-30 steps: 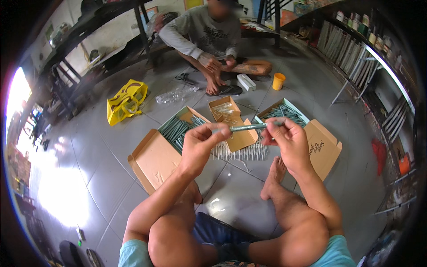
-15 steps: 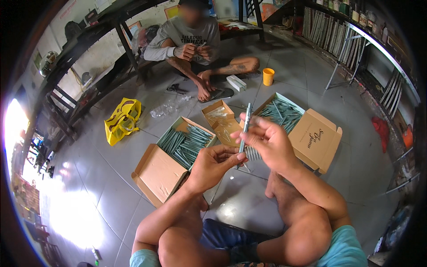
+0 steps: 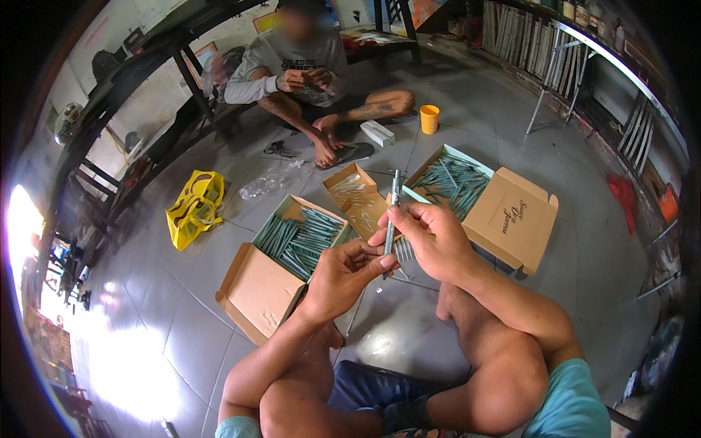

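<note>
– Teal-green pen (image 3: 395, 191) front and centre, standing nearly upright between both hands, nearer the camera than the open boxes. What's each hand up to?

– Left hand (image 3: 339, 279) has the lower end pinched, thumb against fingers. Right hand (image 3: 437, 237) grips it higher up, thumb on the near side.

– Cool, and around that?

– Left box (image 3: 252, 288) and right box (image 3: 512, 223), both open and loaded with similar green sticks (image 3: 453, 182). Small brown box (image 3: 339, 177) between them, thin pale sticks inside.

– Further out?

– Yellow bag (image 3: 194, 210) off left, clear plastic (image 3: 272, 182) near it, then a white carton (image 3: 377, 133), an orange cup (image 3: 429, 120), and a co-worker (image 3: 310, 62) sitting on the floor, hands together; can't tell what's in them.
</note>
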The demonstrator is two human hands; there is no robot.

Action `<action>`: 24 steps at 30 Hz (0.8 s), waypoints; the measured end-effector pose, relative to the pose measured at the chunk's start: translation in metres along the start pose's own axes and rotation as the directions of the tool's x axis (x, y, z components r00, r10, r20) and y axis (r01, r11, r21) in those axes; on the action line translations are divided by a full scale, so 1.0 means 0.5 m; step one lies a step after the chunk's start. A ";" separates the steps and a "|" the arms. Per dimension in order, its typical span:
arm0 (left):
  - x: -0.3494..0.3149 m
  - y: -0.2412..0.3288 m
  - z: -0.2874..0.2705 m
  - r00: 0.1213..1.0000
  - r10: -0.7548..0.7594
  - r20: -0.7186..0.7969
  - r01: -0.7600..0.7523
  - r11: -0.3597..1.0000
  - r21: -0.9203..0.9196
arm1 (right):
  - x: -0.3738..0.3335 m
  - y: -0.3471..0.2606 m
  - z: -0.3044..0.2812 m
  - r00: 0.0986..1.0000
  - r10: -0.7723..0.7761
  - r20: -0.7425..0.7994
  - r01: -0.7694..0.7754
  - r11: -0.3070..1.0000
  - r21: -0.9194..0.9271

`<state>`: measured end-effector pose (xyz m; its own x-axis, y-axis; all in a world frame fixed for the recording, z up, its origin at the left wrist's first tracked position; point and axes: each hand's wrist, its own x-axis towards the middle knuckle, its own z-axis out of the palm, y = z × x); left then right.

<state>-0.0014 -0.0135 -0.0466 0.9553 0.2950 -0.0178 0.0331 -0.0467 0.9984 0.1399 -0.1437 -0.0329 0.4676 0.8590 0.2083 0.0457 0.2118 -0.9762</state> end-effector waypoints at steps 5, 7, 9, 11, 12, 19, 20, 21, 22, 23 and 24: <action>0.001 -0.002 0.007 1.000 0.001 0.001 -0.001 1.000 -0.003 | 0.003 0.009 -0.005 0.998 -0.057 -0.027 0.056 0.997 -0.061; -0.002 -0.004 0.006 1.000 0.004 0.003 -0.004 1.000 -0.007 | 0.007 0.020 0.000 0.998 -0.057 -0.032 0.056 0.998 -0.017; -0.004 -0.005 0.006 1.000 -0.008 0.012 0.008 1.000 0.009 | 0.005 0.015 0.004 0.999 -0.009 -0.032 0.010 1.000 0.013; -0.004 -0.002 0.008 0.999 -0.033 0.028 0.032 0.999 0.043 | -0.002 -0.010 0.006 0.996 0.086 -0.024 -0.085 0.996 0.031; -0.003 -0.004 0.011 0.999 -0.026 0.033 0.024 0.997 0.070 | -0.001 -0.006 0.005 0.996 0.077 -0.037 -0.076 0.997 0.034; -0.001 -0.015 0.014 1.000 0.019 0.000 -0.019 0.988 0.152 | 0.001 0.015 0.003 0.995 0.096 -0.025 -0.092 0.989 0.118; -0.002 -0.014 0.013 1.000 0.018 -0.018 -0.015 0.986 0.168 | -0.001 0.016 0.004 0.994 0.107 -0.008 -0.105 0.986 0.132; -0.002 -0.012 0.010 0.999 0.021 -0.035 -0.014 0.977 0.211 | -0.003 0.021 0.004 0.995 0.097 0.013 -0.097 0.991 0.090; -0.001 -0.011 0.006 0.998 0.026 -0.051 -0.012 0.967 0.254 | -0.003 0.031 0.003 0.996 0.088 0.034 -0.089 0.995 0.047; -0.001 -0.010 0.004 0.997 0.030 -0.067 -0.009 0.955 0.296 | -0.003 0.035 0.002 0.995 0.079 0.055 -0.080 0.997 0.005; -0.002 -0.011 0.004 0.995 0.048 -0.085 -0.020 0.953 0.303 | -0.004 0.031 0.003 0.994 0.091 0.054 -0.090 0.996 -0.026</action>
<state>-0.0018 -0.0154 -0.0522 0.9273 0.3727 0.0351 0.1013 -0.3400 0.9350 0.1384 -0.1412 -0.0482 0.4211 0.8989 0.1211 0.0259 0.1215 -0.9922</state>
